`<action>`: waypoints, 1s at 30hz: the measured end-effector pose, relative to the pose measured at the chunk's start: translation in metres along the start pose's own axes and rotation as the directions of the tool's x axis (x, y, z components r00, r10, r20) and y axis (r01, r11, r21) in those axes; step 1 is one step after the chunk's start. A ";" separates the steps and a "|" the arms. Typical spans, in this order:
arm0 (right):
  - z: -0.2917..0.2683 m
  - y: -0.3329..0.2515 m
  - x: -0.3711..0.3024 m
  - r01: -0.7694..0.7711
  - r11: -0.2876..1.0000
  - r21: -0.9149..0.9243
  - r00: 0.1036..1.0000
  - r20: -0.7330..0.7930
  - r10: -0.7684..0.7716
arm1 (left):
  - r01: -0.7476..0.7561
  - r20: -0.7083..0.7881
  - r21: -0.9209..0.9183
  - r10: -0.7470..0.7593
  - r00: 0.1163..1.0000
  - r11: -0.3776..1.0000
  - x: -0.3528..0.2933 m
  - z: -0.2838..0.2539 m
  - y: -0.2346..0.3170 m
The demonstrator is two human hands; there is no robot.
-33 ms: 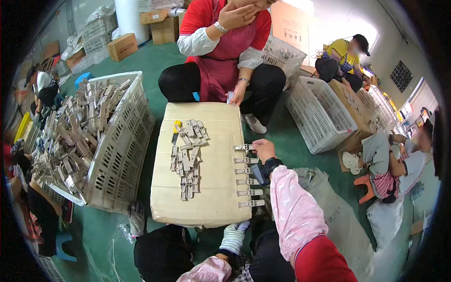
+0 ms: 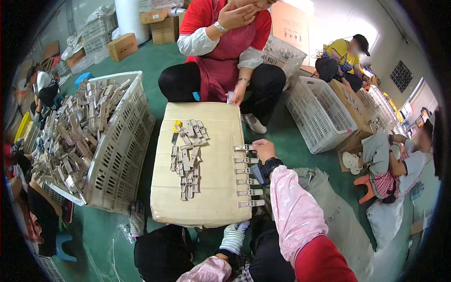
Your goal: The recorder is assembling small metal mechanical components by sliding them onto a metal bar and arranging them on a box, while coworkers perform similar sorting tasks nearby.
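Observation:
My right hand (image 2: 264, 149) is closed on the outer end of a beige clip (image 2: 244, 147) at the right edge of a cardboard box (image 2: 213, 157). Nearer to me, several more clips (image 2: 250, 192) sit in a row along that same edge, sticking out past it. A loose heap of clips (image 2: 186, 160) lies on the box top, left of the row. Beside the heap is a small yellow and black object (image 2: 176, 130). My left hand (image 2: 233, 238), in a striped glove, is low against the near side of the box, its fingers partly hidden.
A white plastic crate (image 2: 123, 141) piled with clips stands at the left. Across the box sits a person in a red apron (image 2: 216, 70), one hand near its far edge. Another white crate (image 2: 322, 115) stands at the far right, and a plastic bag (image 2: 336, 211) lies beside my right arm.

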State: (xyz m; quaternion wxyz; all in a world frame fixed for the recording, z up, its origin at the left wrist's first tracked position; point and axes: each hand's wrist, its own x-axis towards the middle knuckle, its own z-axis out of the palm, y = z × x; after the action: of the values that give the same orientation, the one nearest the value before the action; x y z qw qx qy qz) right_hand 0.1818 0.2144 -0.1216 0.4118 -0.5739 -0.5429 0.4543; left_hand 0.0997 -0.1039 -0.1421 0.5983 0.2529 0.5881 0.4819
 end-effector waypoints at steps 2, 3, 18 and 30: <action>0.001 -0.001 -0.001 -0.036 0.998 -0.043 0.999 0.029 0.037 | -0.006 -0.002 0.003 0.006 1.000 1.000 0.002 -0.001 -0.005; 0.002 -0.002 -0.002 -0.036 0.998 -0.043 0.999 0.030 0.037 | -0.011 -0.004 0.009 0.011 1.000 1.000 0.003 -0.002 -0.009; 0.004 -0.004 -0.005 -0.067 0.997 -0.036 0.997 0.021 0.068 | 0.001 -0.002 0.013 -0.001 1.000 1.000 0.003 -0.003 -0.008; 0.005 0.012 0.001 -0.066 0.996 -0.054 0.998 0.005 0.067 | -0.034 -0.014 0.039 0.035 0.999 0.999 0.003 -0.003 -0.012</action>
State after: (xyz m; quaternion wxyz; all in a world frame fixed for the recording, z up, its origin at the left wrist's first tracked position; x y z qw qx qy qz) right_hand 0.1798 0.2146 -0.1341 0.3789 -0.6009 -0.5370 0.4550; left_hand 0.0996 -0.1069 -0.1544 0.5804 0.2710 0.5973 0.4825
